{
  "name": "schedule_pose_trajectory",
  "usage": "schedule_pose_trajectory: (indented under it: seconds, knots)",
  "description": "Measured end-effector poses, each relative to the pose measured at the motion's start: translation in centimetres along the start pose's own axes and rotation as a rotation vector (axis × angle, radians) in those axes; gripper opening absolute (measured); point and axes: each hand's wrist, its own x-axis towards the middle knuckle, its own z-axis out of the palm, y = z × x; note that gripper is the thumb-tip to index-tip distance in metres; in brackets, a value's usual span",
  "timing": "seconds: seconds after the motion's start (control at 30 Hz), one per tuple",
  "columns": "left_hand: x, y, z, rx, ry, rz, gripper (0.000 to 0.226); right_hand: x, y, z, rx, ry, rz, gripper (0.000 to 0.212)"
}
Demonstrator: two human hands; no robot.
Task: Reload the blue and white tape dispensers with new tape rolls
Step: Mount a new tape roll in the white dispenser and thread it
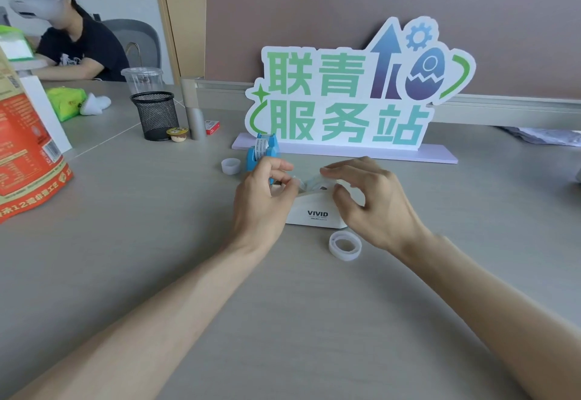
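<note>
Left hand [262,193] curled over left end of white tape dispenser [316,211], thumb and forefinger pinched narrow on something clear at top edge, probably the tape end, too blurred to confirm. Right hand [374,198] arched over right end of same dispenser, fingers half open, index fingertip touching top of clear tape roll [314,181] seated in dispenser; no firm grip visible. Dispenser flat on grey table [157,242], "VIVID" print facing camera. Blue tape dispenser [262,152] just behind left hand, upright, roll with printed label visible in it, partly hidden by fingers. Empty clear core ring [345,245] lying flat on table just in front of white dispenser, near right wrist, not touching. Second small clear ring [231,166] standing left of blue dispenser. Cut-out sign [355,91] with green characters on lilac base behind both dispensers. Black mesh pen cup [155,115] and plastic cup [143,80] far left rear; orange bag [25,154] at left edge. Another person [69,41] seated at next desk.
</note>
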Motion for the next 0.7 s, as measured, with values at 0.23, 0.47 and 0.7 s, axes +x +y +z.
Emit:
schedule_pose_trajectory:
  seconds: [0.23,0.47,0.7]
  knots:
    - [-0.2,0.3,-0.1,0.000,0.009,0.011,0.016,-0.8,-0.2,0.7,0.011,0.026,0.015,0.040]
    - [-0.2,0.3,0.0,-0.005,0.020,0.017,0.017,-2.0,-0.4,0.8,0.009,0.077,0.022,0.049]
    - [-0.3,0.2,0.0,-0.012,0.020,0.011,0.017,-2.1,-0.9,0.5,0.045,0.173,0.062,0.036]
